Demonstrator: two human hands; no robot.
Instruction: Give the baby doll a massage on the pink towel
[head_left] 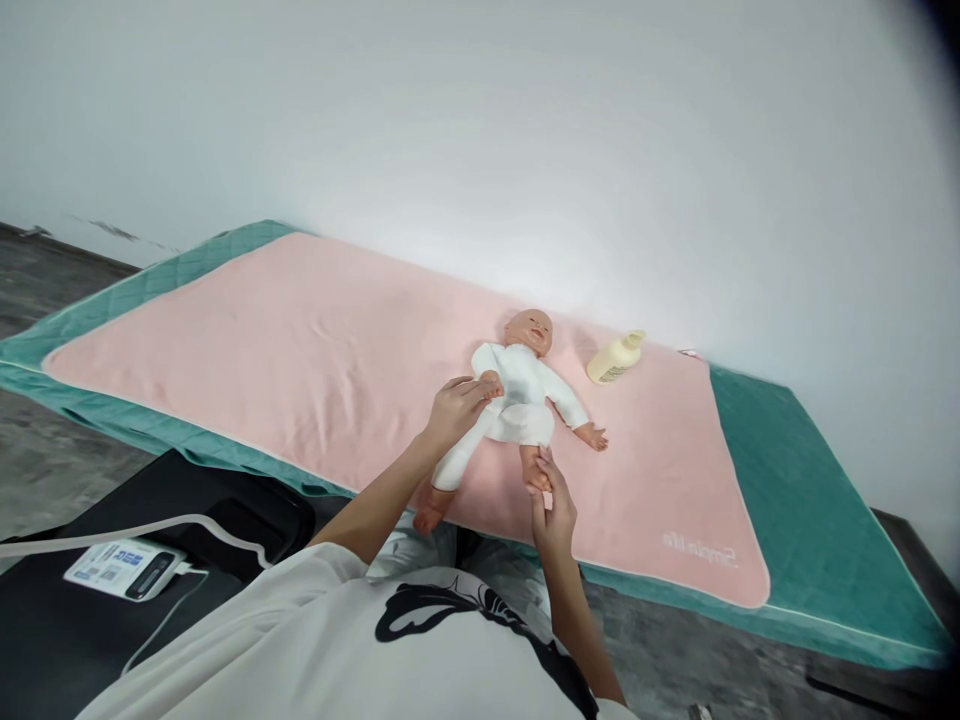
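Note:
A baby doll [517, 380] with a white cloth body lies on its back, its head toward the wall. My left hand [456, 412] is closed on the doll's small hand, at the left side of its belly. With fingers and thumb, my right hand [553, 508] grips one of the doll's feet, whose leg is bent. The doll's other leg stretches toward me, its foot [432, 507] at the mat's near edge. Its other arm reaches out to the right. A pale yellow pump bottle [616, 358] stands tilted-looking to the right of the doll, apart from both hands.
Beneath the doll is a pink mat [300, 330] on a green quilted bed cover [810, 500]. A white wall [480, 150] rises behind. At lower left, a black chair [225, 500] bears a white power bank [126, 566] with a cable.

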